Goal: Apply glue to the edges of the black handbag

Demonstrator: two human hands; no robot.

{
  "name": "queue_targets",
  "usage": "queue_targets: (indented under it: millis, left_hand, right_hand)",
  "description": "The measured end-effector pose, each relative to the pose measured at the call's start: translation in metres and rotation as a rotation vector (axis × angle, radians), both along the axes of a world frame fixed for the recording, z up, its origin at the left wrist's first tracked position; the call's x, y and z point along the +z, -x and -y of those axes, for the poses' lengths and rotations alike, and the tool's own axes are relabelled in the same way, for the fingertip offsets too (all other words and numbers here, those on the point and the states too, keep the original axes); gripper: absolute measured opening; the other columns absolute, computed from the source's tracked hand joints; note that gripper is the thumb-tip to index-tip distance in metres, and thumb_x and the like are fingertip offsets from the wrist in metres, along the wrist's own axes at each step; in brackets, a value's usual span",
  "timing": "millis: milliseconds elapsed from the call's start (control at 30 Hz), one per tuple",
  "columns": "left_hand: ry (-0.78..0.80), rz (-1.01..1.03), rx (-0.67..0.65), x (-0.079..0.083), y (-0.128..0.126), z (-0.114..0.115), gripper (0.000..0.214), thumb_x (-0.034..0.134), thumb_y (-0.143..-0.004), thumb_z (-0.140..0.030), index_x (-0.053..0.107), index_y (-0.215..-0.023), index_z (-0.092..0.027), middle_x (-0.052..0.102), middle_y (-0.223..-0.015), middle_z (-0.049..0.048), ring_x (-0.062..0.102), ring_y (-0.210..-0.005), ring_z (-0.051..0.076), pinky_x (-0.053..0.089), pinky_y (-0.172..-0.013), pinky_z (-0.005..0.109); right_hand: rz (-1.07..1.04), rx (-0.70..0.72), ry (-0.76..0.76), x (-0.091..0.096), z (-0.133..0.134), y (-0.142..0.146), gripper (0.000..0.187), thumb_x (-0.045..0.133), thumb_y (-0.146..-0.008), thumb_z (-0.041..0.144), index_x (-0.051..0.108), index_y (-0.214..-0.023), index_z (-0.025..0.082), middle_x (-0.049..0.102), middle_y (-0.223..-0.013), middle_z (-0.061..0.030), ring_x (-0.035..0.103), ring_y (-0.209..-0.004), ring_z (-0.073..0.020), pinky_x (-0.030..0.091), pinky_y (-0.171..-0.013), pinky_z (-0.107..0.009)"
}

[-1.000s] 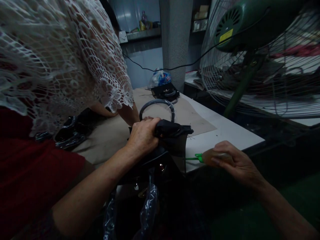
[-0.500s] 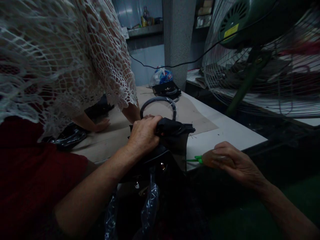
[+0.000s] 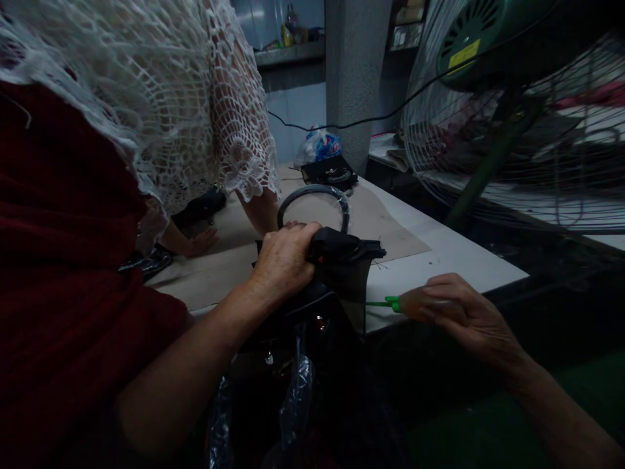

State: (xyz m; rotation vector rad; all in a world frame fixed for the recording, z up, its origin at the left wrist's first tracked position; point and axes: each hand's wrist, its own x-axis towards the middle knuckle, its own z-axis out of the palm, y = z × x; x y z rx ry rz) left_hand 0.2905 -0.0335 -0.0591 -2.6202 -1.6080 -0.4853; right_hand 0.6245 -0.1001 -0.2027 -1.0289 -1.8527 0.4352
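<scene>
A black handbag (image 3: 342,273) is in front of me at the table's near edge. My left hand (image 3: 289,257) is closed on its upper edge, where black material is bunched up. The bag's round handle (image 3: 317,189), wrapped in clear plastic, rises behind the hand. Another plastic-wrapped handle (image 3: 297,391) hangs down below. My right hand (image 3: 466,312) grips a squeeze bottle (image 3: 413,305) of amber liquid on its side. Its thin green nozzle (image 3: 392,303) points left, with the tip at the bag's side edge; contact cannot be told. Deep shadow hides the lower bag.
A co-worker in a white crocheted top (image 3: 166,98) stands close on the left, hands on the table. Another black bag (image 3: 329,172) lies farther back beside a plastic sack (image 3: 319,144). A large caged fan (image 3: 488,117) stands at right; a black cable (image 3: 361,124) crosses behind.
The view has shifted slightly, and the co-worker's body takes up more of the left side. My left hand keeps its hold on the handbag; the bottle stays at the bag's edge.
</scene>
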Motion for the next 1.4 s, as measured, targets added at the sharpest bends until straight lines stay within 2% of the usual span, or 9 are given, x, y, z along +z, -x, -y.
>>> queue_targets:
  millis: [300,467,633,700,800,900,967,1133,1400]
  left_hand:
    - [0.008,0.033,-0.021,-0.002,0.002,0.001,0.04,0.066,-0.085,-0.004,0.068,-0.121,-0.021,0.072,-0.125,0.0089,0.066,-0.121,0.032,0.057,-0.102,0.048]
    - [0.021,0.036,-0.014,-0.002,0.003,0.001,0.042,0.065,-0.082,-0.001,0.068,-0.119,-0.022,0.071,-0.126,0.0079,0.066,-0.121,0.03,0.056,-0.104,0.045]
    - [0.017,0.052,-0.03,-0.002,0.004,0.001,0.042,0.066,-0.082,-0.001,0.067,-0.119,-0.021,0.071,-0.126,0.0074,0.066,-0.12,0.028,0.055,-0.104,0.042]
    - [0.017,0.043,-0.029,-0.002,0.004,0.001,0.044,0.066,-0.08,0.0,0.066,-0.118,-0.022,0.072,-0.124,0.0063,0.067,-0.118,0.027,0.055,-0.102,0.039]
    - [0.012,0.008,-0.014,-0.001,0.003,0.001,0.041,0.065,-0.079,0.0,0.067,-0.113,-0.022,0.073,-0.113,0.0054,0.069,-0.108,0.027,0.056,-0.092,0.037]
    - [0.012,-0.019,0.002,0.001,0.002,0.002,0.037,0.065,-0.079,-0.001,0.066,-0.11,-0.022,0.073,-0.106,0.0057,0.069,-0.1,0.028,0.055,-0.085,0.036]
    - [0.017,-0.019,-0.002,0.002,0.001,0.002,0.037,0.065,-0.08,-0.001,0.066,-0.11,-0.022,0.073,-0.106,0.0058,0.069,-0.1,0.028,0.055,-0.084,0.036]
    - [0.035,-0.027,0.006,0.003,0.001,0.003,0.041,0.065,-0.079,0.0,0.066,-0.113,-0.022,0.072,-0.107,0.006,0.068,-0.1,0.028,0.054,-0.085,0.037]
    - [0.014,0.004,-0.013,0.004,0.004,0.014,0.039,0.064,-0.078,0.001,0.067,-0.109,-0.021,0.073,-0.104,0.0058,0.067,-0.1,0.028,0.054,-0.085,0.037]
  right_hand:
    - [0.022,0.078,0.039,0.001,0.002,0.001,0.019,0.071,-0.098,0.032,0.069,-0.116,0.036,0.064,-0.108,-0.0048,0.067,-0.096,-0.0257,0.061,-0.075,-0.039]
    - [0.017,0.134,0.073,0.002,0.005,-0.001,0.016,0.07,-0.1,0.037,0.07,-0.116,0.034,0.064,-0.107,-0.0056,0.068,-0.093,-0.0252,0.063,-0.072,-0.037]
    - [0.03,0.003,-0.002,-0.004,0.006,-0.001,0.022,0.07,-0.099,0.035,0.066,-0.121,0.037,0.063,-0.111,-0.0066,0.067,-0.098,-0.0294,0.063,-0.076,-0.046]
    - [0.032,0.0,0.0,-0.006,0.006,-0.002,0.024,0.07,-0.099,0.034,0.066,-0.122,0.038,0.063,-0.112,-0.0069,0.067,-0.099,-0.0301,0.062,-0.077,-0.047]
    - [0.047,0.046,0.022,-0.008,0.007,-0.002,0.023,0.07,-0.1,0.036,0.066,-0.122,0.038,0.062,-0.113,-0.0063,0.068,-0.097,-0.0286,0.062,-0.073,-0.043]
    - [0.043,0.012,-0.004,-0.009,0.008,-0.004,0.025,0.07,-0.1,0.034,0.065,-0.124,0.038,0.062,-0.114,-0.006,0.068,-0.098,-0.0286,0.062,-0.074,-0.043]
    - [0.04,-0.016,-0.01,-0.01,0.009,-0.005,0.023,0.069,-0.1,0.036,0.065,-0.123,0.037,0.062,-0.113,-0.0065,0.067,-0.098,-0.0295,0.061,-0.076,-0.045]
    - [0.021,0.056,0.035,-0.011,0.014,-0.005,0.02,0.069,-0.102,0.042,0.066,-0.12,0.036,0.063,-0.112,-0.0065,0.068,-0.099,-0.0285,0.063,-0.073,-0.04]
    - [0.032,0.049,-0.017,-0.005,0.025,0.001,0.021,0.068,-0.103,0.034,0.064,-0.123,0.033,0.063,-0.113,-0.0067,0.068,-0.097,-0.0244,0.063,-0.074,-0.034]
